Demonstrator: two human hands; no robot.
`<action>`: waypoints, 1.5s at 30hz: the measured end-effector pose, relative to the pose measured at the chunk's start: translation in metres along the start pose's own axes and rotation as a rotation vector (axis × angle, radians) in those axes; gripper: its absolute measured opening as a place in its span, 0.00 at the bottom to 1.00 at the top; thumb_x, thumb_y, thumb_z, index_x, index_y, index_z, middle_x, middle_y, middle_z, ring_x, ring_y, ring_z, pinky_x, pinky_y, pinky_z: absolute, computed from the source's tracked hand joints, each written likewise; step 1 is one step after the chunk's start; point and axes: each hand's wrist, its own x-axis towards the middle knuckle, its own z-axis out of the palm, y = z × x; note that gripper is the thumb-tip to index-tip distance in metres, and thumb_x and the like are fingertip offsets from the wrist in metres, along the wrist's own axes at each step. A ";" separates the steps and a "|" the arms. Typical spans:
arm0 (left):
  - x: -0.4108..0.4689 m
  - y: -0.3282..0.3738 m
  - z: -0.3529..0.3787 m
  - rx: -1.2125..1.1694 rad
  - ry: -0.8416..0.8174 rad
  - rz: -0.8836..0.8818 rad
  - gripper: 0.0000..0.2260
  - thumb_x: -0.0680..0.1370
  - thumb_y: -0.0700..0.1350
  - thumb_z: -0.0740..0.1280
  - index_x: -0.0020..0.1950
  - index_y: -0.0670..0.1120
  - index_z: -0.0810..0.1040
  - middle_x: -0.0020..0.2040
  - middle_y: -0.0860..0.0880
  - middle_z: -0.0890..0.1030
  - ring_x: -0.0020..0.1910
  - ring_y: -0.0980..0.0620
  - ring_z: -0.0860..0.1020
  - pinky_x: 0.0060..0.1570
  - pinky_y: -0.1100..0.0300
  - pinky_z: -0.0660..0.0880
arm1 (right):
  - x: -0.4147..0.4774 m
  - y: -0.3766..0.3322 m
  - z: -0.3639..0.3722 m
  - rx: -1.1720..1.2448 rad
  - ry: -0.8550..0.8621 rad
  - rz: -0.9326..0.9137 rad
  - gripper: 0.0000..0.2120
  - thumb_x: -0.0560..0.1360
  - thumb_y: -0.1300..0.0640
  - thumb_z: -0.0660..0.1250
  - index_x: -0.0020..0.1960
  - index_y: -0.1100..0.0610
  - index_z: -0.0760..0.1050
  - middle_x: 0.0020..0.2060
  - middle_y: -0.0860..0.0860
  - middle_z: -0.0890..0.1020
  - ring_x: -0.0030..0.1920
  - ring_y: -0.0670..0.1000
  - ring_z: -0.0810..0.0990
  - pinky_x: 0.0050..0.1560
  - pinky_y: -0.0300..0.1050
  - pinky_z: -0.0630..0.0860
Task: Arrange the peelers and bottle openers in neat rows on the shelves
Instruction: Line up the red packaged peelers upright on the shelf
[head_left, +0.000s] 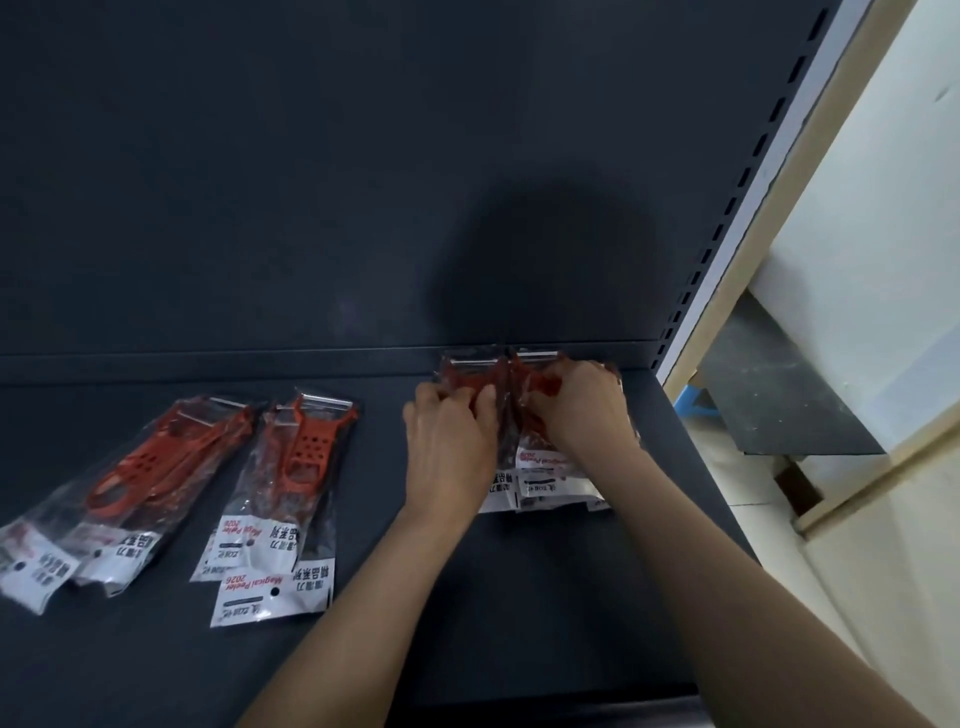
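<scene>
Gripping two bagged red plastic peelers (470, 371) with left hand (449, 441), right hand (582, 405), at dark metal shelf (467, 597) rear. Two overlapping piles (296, 467) leftward.

a shop, by the look of it: a dark metal display shelf (519, 597) with a slotted upright (748, 171) at its right edge. on it lie red peelers in clear retail bags (291, 499) with printed header cards

Bagged red peelers (306, 452), three flat piles
</scene>
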 end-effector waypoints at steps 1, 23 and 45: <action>0.000 -0.001 0.000 0.012 -0.002 0.006 0.15 0.81 0.49 0.56 0.53 0.43 0.80 0.55 0.41 0.72 0.54 0.43 0.70 0.57 0.54 0.66 | 0.000 -0.001 0.000 0.004 -0.003 0.000 0.11 0.74 0.52 0.67 0.49 0.58 0.80 0.47 0.57 0.81 0.50 0.58 0.78 0.53 0.48 0.75; 0.007 -0.032 -0.037 -0.165 -0.016 0.177 0.12 0.79 0.38 0.59 0.61 0.43 0.74 0.56 0.45 0.76 0.52 0.50 0.75 0.53 0.59 0.71 | -0.024 -0.022 -0.003 -0.141 0.194 0.049 0.14 0.73 0.67 0.56 0.55 0.62 0.76 0.51 0.61 0.79 0.53 0.62 0.76 0.48 0.48 0.70; -0.007 -0.177 -0.169 0.472 0.079 -0.169 0.18 0.75 0.46 0.64 0.64 0.43 0.72 0.58 0.37 0.73 0.58 0.37 0.69 0.56 0.47 0.66 | -0.073 -0.184 0.101 -0.076 -0.267 -0.146 0.16 0.76 0.51 0.62 0.57 0.62 0.75 0.55 0.61 0.75 0.55 0.61 0.75 0.52 0.48 0.73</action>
